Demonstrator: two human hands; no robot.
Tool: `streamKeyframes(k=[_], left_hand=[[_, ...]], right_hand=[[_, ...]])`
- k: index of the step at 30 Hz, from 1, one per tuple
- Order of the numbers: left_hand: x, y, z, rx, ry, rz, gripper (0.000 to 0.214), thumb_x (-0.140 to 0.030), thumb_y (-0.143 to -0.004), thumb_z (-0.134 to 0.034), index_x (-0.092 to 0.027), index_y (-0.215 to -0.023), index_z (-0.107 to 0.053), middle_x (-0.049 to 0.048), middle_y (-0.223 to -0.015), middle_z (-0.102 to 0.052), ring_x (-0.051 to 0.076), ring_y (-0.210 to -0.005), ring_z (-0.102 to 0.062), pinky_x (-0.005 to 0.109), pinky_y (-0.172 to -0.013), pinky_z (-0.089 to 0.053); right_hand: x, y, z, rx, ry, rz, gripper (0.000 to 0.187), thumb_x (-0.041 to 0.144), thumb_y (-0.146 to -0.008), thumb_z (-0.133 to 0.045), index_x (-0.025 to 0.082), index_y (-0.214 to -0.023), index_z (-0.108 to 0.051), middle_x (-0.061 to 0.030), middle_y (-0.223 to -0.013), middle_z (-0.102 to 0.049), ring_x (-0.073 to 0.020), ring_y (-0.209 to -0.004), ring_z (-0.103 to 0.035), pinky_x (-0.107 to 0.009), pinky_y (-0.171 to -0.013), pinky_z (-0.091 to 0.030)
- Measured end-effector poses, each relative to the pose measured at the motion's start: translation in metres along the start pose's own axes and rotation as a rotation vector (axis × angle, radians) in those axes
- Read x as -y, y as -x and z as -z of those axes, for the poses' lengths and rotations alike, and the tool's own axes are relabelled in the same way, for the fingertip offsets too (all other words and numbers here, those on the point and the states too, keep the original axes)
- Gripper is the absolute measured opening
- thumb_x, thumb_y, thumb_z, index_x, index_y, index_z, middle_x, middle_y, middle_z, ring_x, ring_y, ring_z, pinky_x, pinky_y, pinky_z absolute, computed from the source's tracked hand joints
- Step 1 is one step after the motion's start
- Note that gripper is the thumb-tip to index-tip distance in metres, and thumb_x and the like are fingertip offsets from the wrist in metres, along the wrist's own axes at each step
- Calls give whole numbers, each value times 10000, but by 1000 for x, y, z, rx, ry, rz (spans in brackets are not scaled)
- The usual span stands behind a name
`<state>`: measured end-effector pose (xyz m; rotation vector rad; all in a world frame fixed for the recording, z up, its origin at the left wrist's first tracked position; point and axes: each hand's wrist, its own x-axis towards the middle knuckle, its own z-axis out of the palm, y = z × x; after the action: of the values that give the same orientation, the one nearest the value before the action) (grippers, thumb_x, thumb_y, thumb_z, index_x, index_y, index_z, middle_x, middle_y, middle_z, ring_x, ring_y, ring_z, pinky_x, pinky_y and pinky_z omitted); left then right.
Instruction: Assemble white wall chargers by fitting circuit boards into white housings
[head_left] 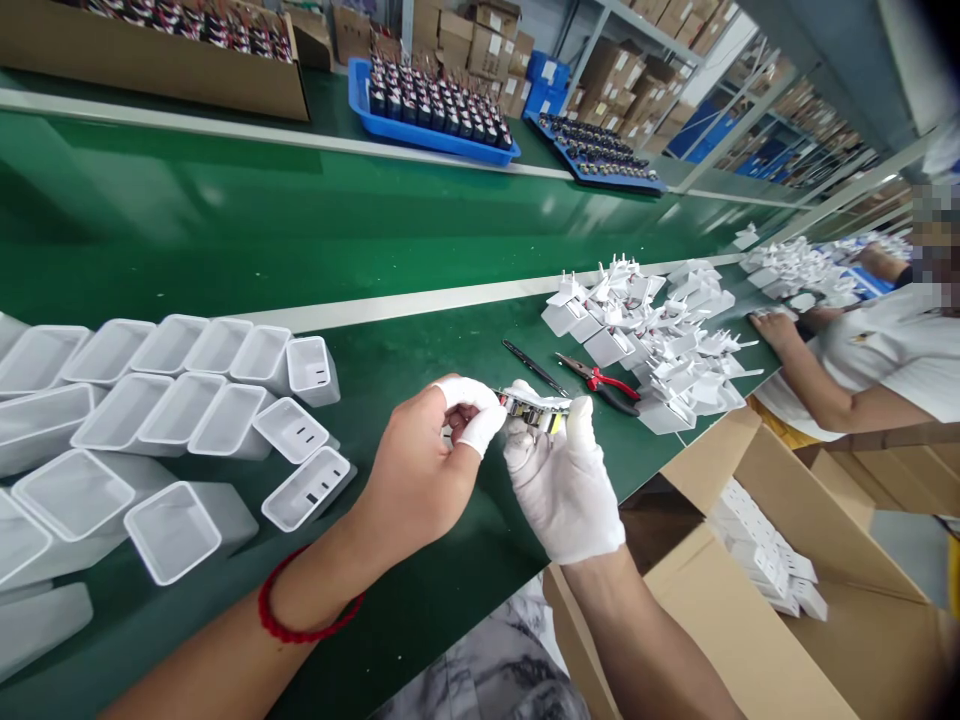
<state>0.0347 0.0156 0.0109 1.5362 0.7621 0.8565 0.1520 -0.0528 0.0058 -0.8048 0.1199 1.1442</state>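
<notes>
A small circuit board, carrying a yellow part and other components, is held up over the green bench between my hands. My right hand, in a white glove, grips it with thumb and fingers; a white piece lies along its far side. My left hand has white coverings on thumb and forefinger, which pinch the board's left end, where a bit of red shows. The exact pinch point is hidden by the fingertips. Just beyond are black tweezers and red-and-black needle-nose pliers.
White open housings stand in rows at left. A pile of white plug parts lies at right. An open carton with white units stands below the bench's right edge. Blue trays sit on the far ledge. A co-worker works at right.
</notes>
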Motion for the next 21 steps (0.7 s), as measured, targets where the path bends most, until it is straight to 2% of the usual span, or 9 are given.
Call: streamKeyframes(k=[3, 7, 10, 13, 15, 17, 19, 21], left_hand=[[-2, -2, 1, 18, 240, 189, 89, -271, -831, -635, -185, -851, -636, -16, -693, -628, 106, -568, -536, 213, -505, -433], [-7, -5, 1, 48, 406, 274, 118, -291, -819, -643, -178, -788, -634, 2, -740, -632, 128, -680, -565, 224, -578, -448], [-11, -5, 1, 82, 407, 292, 167, -309, -828, -622, -171, -734, -617, 1, -721, -612, 131, -680, -569, 236, -601, -452], [-10, -4, 0, 100, 258, 304, 165, -341, -849, -593, -179, -826, -613, -1, -690, -627, 133, -610, -563, 245, -565, -451], [-4, -2, -2, 84, 32, 228, 191, -369, -863, -582, -182, -873, -616, 5, -684, -639, 146, -598, -573, 260, -566, -464], [4, 2, -6, 78, -238, 47, 175, -349, -874, -571, -185, -838, -623, 13, -692, -643, 156, -607, -583, 273, -577, -472], [14, 7, -14, 126, -468, -172, 148, -256, -886, -527, -186, -800, -626, 21, -706, -647, 164, -610, -589, 282, -578, -480], [22, 12, -22, 206, -633, -365, 215, -105, -854, -434, -167, -823, -637, 62, -797, -679, 192, -675, -631, 308, -615, -521]], right_hand=[[2, 0, -3, -17, -23, -17, 513, 438, -1036, -306, 75, -993, -666, -83, -838, -719, -83, -619, -674, -132, -576, -581], [4, -1, -4, 2, -20, -22, 538, 483, -1023, -308, 77, -979, -657, -95, -851, -695, -83, -643, -659, -120, -573, -570], [7, -1, -4, -12, -34, -25, 518, 492, -1016, -337, 94, -959, -663, -70, -820, -687, -72, -624, -639, -114, -566, -569], [12, 0, -3, -30, -51, -10, 524, 504, -1007, -357, 86, -940, -666, -64, -795, -676, -67, -594, -622, -115, -550, -565], [15, 1, -3, -28, -66, -1, 542, 521, -998, -369, 71, -943, -666, -80, -819, -675, -64, -590, -618, -112, -547, -559], [19, 2, -4, -21, -85, 3, 536, 532, -986, -399, 68, -958, -665, -86, -840, -675, -59, -591, -615, -106, -552, -554], [22, 3, -5, -23, -103, 9, 523, 531, -982, -413, 74, -955, -664, -76, -831, -672, -55, -592, -615, -98, -542, -545], [25, 4, -6, -31, -114, 18, 511, 530, -981, -419, 82, -939, -664, -64, -805, -669, -53, -585, -615, -93, -529, -539]])
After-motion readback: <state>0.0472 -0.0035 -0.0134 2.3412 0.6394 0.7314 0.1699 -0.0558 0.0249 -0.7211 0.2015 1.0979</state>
